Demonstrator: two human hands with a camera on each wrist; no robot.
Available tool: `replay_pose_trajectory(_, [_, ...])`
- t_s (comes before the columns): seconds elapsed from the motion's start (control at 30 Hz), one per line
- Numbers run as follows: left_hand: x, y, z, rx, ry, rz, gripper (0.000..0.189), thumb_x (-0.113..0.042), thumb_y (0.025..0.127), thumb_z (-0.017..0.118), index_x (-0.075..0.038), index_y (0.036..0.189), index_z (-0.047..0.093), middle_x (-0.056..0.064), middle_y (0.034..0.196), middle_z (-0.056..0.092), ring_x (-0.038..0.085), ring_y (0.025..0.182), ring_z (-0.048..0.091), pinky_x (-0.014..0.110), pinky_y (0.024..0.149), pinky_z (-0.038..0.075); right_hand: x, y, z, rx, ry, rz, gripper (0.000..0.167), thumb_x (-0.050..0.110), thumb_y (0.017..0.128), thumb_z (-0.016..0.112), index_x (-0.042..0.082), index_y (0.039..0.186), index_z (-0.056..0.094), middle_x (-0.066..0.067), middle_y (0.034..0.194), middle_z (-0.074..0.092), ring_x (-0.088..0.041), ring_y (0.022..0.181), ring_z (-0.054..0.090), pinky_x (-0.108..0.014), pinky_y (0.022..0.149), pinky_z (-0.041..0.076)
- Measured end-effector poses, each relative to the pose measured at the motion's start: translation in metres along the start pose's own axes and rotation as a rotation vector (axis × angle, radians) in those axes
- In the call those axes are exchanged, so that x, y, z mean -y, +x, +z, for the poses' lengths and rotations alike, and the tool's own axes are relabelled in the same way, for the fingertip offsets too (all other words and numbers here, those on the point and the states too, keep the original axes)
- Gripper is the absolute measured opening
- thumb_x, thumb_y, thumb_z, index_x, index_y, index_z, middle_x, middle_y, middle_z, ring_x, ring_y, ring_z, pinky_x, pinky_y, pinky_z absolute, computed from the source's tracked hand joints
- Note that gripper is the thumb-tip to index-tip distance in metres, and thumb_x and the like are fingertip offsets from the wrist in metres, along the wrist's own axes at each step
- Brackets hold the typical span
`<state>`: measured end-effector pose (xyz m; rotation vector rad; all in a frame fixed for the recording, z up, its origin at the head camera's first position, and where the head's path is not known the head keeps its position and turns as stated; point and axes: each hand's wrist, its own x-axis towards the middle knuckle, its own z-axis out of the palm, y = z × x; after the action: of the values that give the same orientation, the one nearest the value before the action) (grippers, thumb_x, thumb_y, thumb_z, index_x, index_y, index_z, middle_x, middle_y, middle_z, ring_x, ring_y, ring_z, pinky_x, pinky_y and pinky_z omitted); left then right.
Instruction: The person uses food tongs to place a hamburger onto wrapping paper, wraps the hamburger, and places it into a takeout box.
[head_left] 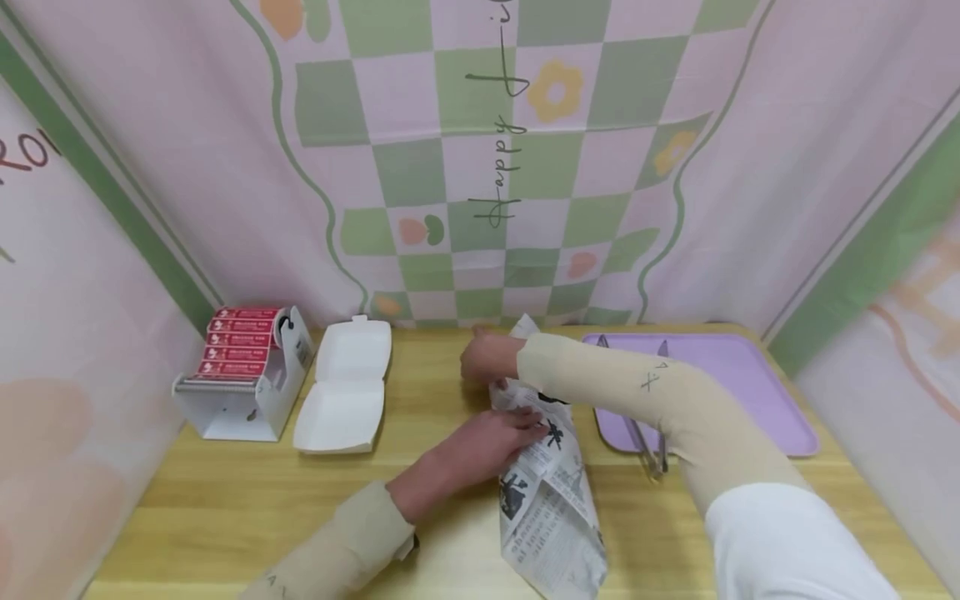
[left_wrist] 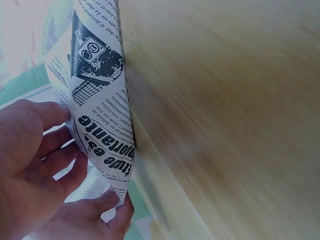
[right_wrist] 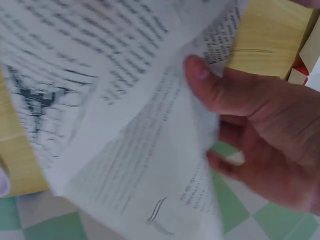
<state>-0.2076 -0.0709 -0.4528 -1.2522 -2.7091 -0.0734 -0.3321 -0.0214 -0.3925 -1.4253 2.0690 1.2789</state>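
Observation:
A folded sheet of newsprint-patterned wrapping paper [head_left: 551, 500] lies lengthwise on the wooden table, its folds overlapping into a long packet; whatever is inside is hidden. My left hand [head_left: 483, 446] rests along the packet's left side, fingers extended over its upper half. In the left wrist view, the fingertips of that left hand [left_wrist: 35, 155] touch the paper's edge. At the far end, my right hand [head_left: 491, 356] grips the tip of the wrap. The right wrist view shows the right hand [right_wrist: 265, 125] pinching the paper's edge, thumb on top and fingers behind.
Left of the packet stands an open white takeaway box [head_left: 345, 412], beside a white label dispenser [head_left: 288, 392] with a roll of red labels [head_left: 238, 342]. On the right, a purple tray [head_left: 738, 375] has metal tongs [head_left: 651, 454] across its near edge. A patterned curtain hangs behind the table.

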Motion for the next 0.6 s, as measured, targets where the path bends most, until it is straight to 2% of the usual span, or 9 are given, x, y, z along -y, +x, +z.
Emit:
replay_pose_trajectory(0.07, [-0.001,0.001,0.000,0.002,-0.007,-0.004,0.037,-0.020,0.103,0.053,-0.021,0.139,0.059,0.001,0.144,0.058,0.015,0.134,0.055,0.029,0.105,0.050,-0.002,-0.001,0.005,-0.059,-0.014,-0.029,0.022,0.018,0.084,0.078,0.018,0.106,0.073,0.001,0.115,0.069,-0.011,0.088,0.053,-0.034,0.089,0.049])
replay_pose_trajectory(0.13, [-0.002,0.001,-0.001,0.005,-0.009,-0.011,0.037,-0.020,0.103,0.053,-0.021,0.140,0.059,0.001,0.145,0.057,0.015,0.133,0.055,0.029,0.104,0.051,-0.005,-0.002,0.009,-0.122,-0.046,-0.057,0.020,0.016,0.084,0.077,0.018,0.102,0.071,0.002,0.110,0.068,-0.011,0.079,0.045,-0.028,0.071,0.046])
replay_pose_trajectory(0.27, [-0.001,0.000,-0.004,-0.008,0.004,-0.011,0.039,-0.018,0.101,0.056,-0.022,0.140,0.059,0.003,0.144,0.058,0.017,0.131,0.057,0.030,0.100,0.053,-0.014,-0.009,0.012,-0.180,-0.013,-0.067,0.011,0.018,0.085,0.075,0.017,0.093,0.068,0.003,0.098,0.067,-0.011,0.074,0.042,-0.027,0.063,0.039])
replay_pose_trajectory(0.33, [-0.001,0.000,-0.005,-0.010,0.009,-0.012,0.039,-0.018,0.101,0.057,-0.021,0.140,0.059,0.003,0.144,0.058,0.019,0.131,0.057,0.031,0.100,0.053,-0.021,-0.012,0.012,-0.170,0.063,-0.051,0.014,0.020,0.086,0.076,0.017,0.083,0.062,0.005,0.085,0.061,-0.010,0.071,0.041,-0.026,0.061,0.038])
replay_pose_trajectory(0.4, [-0.002,0.000,-0.006,-0.006,0.002,-0.016,0.039,-0.018,0.101,0.057,-0.020,0.140,0.059,0.004,0.144,0.058,0.020,0.131,0.057,0.032,0.101,0.053,-0.032,-0.013,0.014,-0.133,0.178,-0.042,0.031,0.024,0.086,0.077,0.017,0.071,0.051,0.007,0.071,0.047,-0.010,0.065,0.035,-0.025,0.057,0.033])
replay_pose_trajectory(0.47, [-0.003,0.001,-0.006,0.003,-0.006,-0.017,0.039,-0.017,0.101,0.057,-0.020,0.140,0.058,0.004,0.144,0.058,0.020,0.132,0.057,0.032,0.102,0.053,-0.046,-0.015,0.018,-0.086,0.293,-0.045,0.041,0.029,0.087,0.077,0.017,0.067,0.042,0.007,0.066,0.035,-0.009,0.062,0.030,-0.025,0.056,0.029])
replay_pose_trajectory(0.57, [-0.005,0.001,-0.004,0.012,-0.025,-0.015,0.039,-0.017,0.101,0.056,-0.020,0.140,0.058,0.004,0.144,0.058,0.019,0.132,0.056,0.032,0.102,0.053,-0.069,-0.020,0.029,-0.061,0.463,-0.058,0.033,0.036,0.088,0.075,0.013,0.073,0.055,0.006,0.070,0.045,-0.008,0.065,0.037,-0.023,0.060,0.034])
replay_pose_trajectory(0.6, [-0.005,0.002,-0.003,0.011,-0.029,-0.011,0.039,-0.017,0.101,0.056,-0.020,0.140,0.059,0.004,0.144,0.058,0.019,0.132,0.057,0.032,0.102,0.053,-0.077,-0.022,0.033,-0.072,0.511,-0.072,0.029,0.036,0.088,0.074,0.011,0.080,0.062,0.005,0.076,0.053,-0.008,0.070,0.043,-0.023,0.064,0.039])
